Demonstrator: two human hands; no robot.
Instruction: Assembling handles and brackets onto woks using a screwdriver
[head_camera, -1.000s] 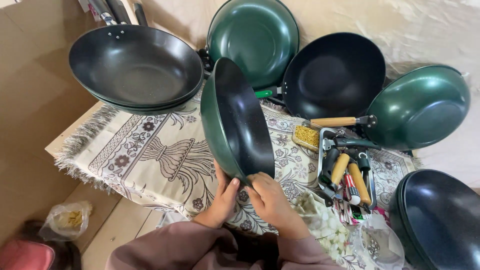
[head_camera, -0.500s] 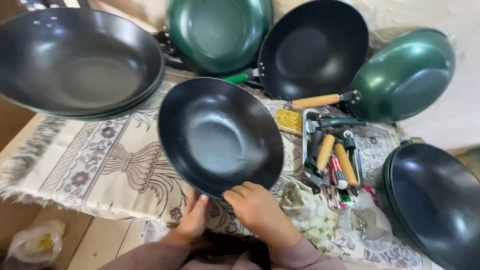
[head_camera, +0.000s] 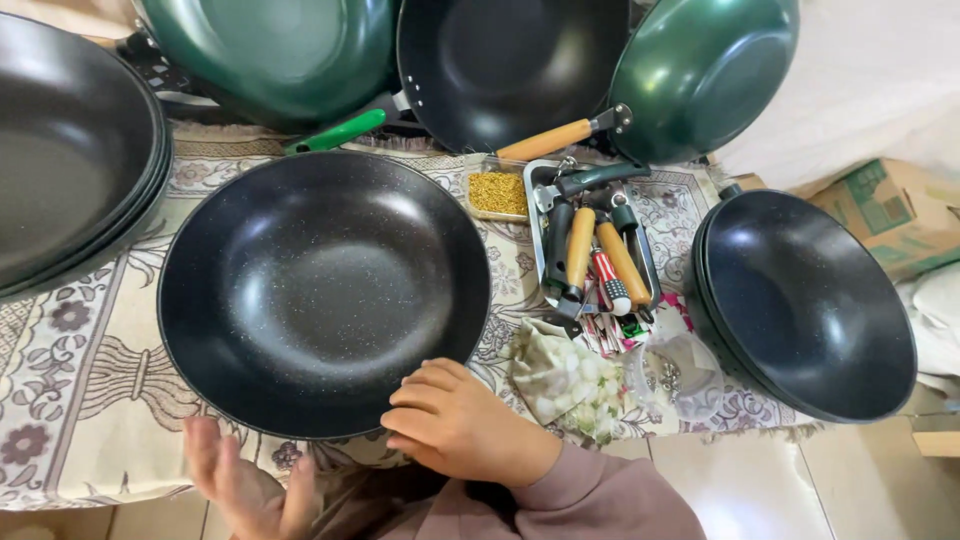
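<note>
A black speckled wok (head_camera: 322, 290) without a handle lies flat, bowl up, on a patterned cloth (head_camera: 90, 370) in the middle of the view. My right hand (head_camera: 455, 425) has its fingers curled against the wok's near rim. My left hand (head_camera: 245, 485) hovers open just below the rim at the lower left, touching nothing that I can see. Both wrists wear a mauve sleeve.
Stacked black woks (head_camera: 70, 170) sit at far left and another stack (head_camera: 805, 300) at right. Green woks (head_camera: 270, 50) (head_camera: 705, 70) and a black one (head_camera: 505, 60) lean at the back. A metal tray of handles (head_camera: 590, 250), a box of yellow screws (head_camera: 497, 193), a cardboard box (head_camera: 895, 215).
The wok has gone from standing on edge to lying flat, bowl up. My left hand has let go of the rim and drawn back; the camera has come closer.
</note>
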